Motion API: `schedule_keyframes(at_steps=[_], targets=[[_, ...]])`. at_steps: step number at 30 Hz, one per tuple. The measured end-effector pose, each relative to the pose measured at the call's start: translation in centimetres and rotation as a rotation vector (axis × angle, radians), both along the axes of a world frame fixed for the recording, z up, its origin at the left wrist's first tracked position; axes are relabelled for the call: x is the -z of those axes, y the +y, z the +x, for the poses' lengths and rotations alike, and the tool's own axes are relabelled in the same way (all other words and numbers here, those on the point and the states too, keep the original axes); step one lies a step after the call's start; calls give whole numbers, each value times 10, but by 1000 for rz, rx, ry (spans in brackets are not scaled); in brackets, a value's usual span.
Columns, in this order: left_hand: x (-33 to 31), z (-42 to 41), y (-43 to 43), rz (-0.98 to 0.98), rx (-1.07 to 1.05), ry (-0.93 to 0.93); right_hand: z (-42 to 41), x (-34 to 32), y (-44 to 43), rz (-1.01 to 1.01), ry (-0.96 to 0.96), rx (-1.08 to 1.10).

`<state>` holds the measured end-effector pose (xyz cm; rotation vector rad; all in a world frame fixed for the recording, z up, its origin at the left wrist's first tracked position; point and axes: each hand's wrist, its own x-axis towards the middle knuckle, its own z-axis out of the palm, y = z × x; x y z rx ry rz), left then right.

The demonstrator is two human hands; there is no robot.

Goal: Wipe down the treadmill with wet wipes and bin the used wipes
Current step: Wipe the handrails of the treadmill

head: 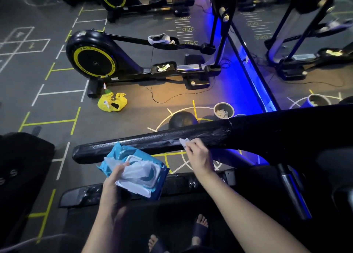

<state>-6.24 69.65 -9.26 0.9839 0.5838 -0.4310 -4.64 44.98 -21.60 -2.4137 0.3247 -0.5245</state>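
One limp wipe, pinched bunched by the right hand on the rail. Left hand grips the floppy pack, 7 o'clock.

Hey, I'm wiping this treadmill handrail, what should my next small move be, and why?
Probably slide the wipe along the handrail toward its free end on your left. Your right hand pinches the wipe against the rail. Wet streaks show just to its right, while the stretch toward the free end looks drier.
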Motion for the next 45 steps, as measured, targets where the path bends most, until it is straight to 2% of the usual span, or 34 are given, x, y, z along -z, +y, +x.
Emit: schedule_keyframes(at_steps=[4, 9, 12, 14, 18, 23, 30, 32, 37, 39, 45], targets=[[-2, -1, 2, 9, 0, -17, -13, 7, 9, 73, -8, -11], [8, 1, 17, 66, -34, 32, -23, -23, -25, 92, -212, 209], [15, 1, 23, 90, -43, 36, -6, -29, -40, 102, -194, 310], [16, 0, 23, 112, -40, 30, 3, -30, -30, 75, -149, 261], [9, 0, 19, 87, -36, 37, 10, -18, 8, 10, -60, 7], [10, 5, 24, 104, -28, 29, 8, -13, 15, 60, 2, -52], [29, 8, 46, 37, -58, 3, 2, -32, -30, 112, -165, 347], [31, 7, 49, 29, -63, 12, 8, -31, -23, 98, -151, 296], [30, 6, 44, 28, -49, 5, 14, -21, 25, 53, -1, -9], [29, 7, 42, 25, -46, -8, 13, -17, 32, 87, 20, -30], [30, 6, 49, 29, -63, -16, -1, -32, -1, 201, -173, 271]])
